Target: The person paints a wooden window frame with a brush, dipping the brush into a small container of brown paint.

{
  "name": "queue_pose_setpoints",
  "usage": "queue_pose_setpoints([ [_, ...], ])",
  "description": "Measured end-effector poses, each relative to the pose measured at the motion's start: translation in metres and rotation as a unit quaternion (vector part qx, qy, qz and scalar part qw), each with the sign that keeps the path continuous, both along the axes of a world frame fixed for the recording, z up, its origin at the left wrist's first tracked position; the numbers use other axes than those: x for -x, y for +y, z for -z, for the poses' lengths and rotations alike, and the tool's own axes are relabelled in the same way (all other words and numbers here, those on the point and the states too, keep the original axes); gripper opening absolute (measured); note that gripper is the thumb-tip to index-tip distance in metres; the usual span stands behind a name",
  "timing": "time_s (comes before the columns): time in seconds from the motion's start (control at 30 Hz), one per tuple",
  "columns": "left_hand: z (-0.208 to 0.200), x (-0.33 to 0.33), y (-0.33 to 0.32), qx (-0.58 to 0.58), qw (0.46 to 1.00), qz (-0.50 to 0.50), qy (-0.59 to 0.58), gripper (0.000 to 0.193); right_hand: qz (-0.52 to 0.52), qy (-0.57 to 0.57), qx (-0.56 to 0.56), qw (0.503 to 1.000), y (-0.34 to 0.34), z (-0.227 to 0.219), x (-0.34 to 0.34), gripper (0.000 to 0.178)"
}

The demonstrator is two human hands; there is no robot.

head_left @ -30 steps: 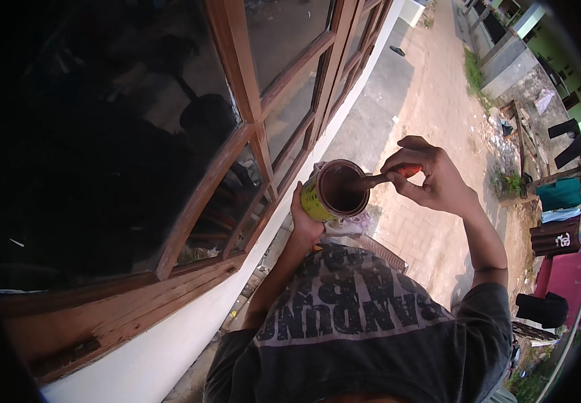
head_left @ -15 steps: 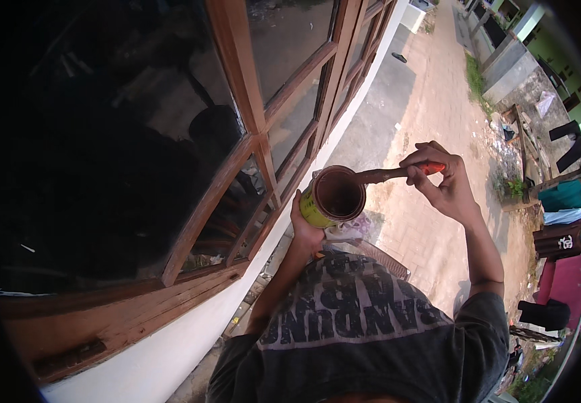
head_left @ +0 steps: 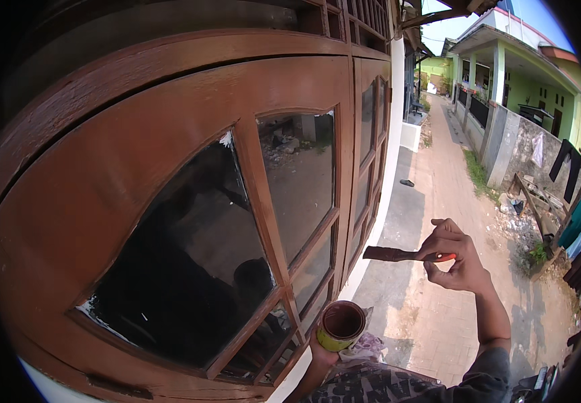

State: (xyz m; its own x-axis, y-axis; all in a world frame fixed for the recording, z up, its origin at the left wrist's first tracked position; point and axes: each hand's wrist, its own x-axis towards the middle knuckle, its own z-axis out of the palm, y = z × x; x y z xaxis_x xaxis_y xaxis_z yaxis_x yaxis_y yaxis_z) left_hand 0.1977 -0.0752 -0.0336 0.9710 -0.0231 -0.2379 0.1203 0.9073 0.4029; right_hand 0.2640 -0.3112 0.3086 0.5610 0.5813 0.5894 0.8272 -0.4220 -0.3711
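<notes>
My left hand (head_left: 322, 354) is wrapped round a yellow-green paint can (head_left: 341, 326) and holds it beside the lower part of the window. Brown paint coats the can's inside and rim. In my right hand (head_left: 459, 257) is a paintbrush (head_left: 398, 254), pinched by its red handle, with its brown-coated bristles pointing left toward the window. The brush is up in the air, apart from both can and wood. The brown wooden window frame (head_left: 250, 195) stands to my left, its dark glass (head_left: 189, 255) reflecting the surroundings. White smears show along some glass edges.
A whitish, purple-patterned cloth (head_left: 365, 346) is next to the can. White wall (head_left: 401, 67) edges the window. A paved lane (head_left: 448, 195) runs away at right, with a dark sandal (head_left: 407, 183) on it. Clothes (head_left: 579, 221) hang at the far right, near a grey wall (head_left: 522, 151).
The brush has left the can's rim and is now raised in the air. My view has tilted up, showing more of the window and lane. Both hands keep their holds.
</notes>
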Motion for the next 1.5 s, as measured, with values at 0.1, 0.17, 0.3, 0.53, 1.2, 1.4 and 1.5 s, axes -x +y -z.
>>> queue_pose_setpoints([
  [0.1, 0.008, -0.004, 0.008, -0.014, 1.000, -0.001, -0.001, 0.062, 0.026, -0.144, -0.154, 0.977, -0.002, -0.042, -0.029, 0.019],
  [0.17, 0.005, -0.006, 0.009, -0.014, 1.000, 0.004, 0.002, 0.062, 0.028, -0.217, -0.247, 0.944, 0.000, -0.069, -0.050, 0.017],
  [0.3, -0.020, 0.008, 0.007, -0.010, 1.000, 0.000, 0.009, 0.062, -0.053, -0.223, -0.363, 0.903, 0.043, -0.127, -0.096, 0.019],
  [0.53, -0.012, 0.022, 0.002, -0.029, 0.999, -0.007, 0.027, 0.063, -0.045, -0.307, -0.360, 0.880, 0.119, -0.184, -0.175, 0.023],
  [1.2, 0.013, 0.021, 0.023, 0.019, 0.997, -0.051, 0.058, 0.064, -0.063, -0.291, -0.478, 0.826, 0.142, -0.184, -0.208, 0.022],
  [1.4, 0.020, 0.018, 0.023, 0.031, 0.997, -0.052, 0.049, 0.063, 0.001, -0.355, -0.437, 0.826, 0.165, -0.198, -0.215, 0.019],
  [1.5, 0.017, 0.019, 0.025, 0.024, 0.997, -0.053, 0.041, 0.064, -0.012, -0.334, -0.470, 0.817, 0.147, -0.193, -0.208, 0.019],
])
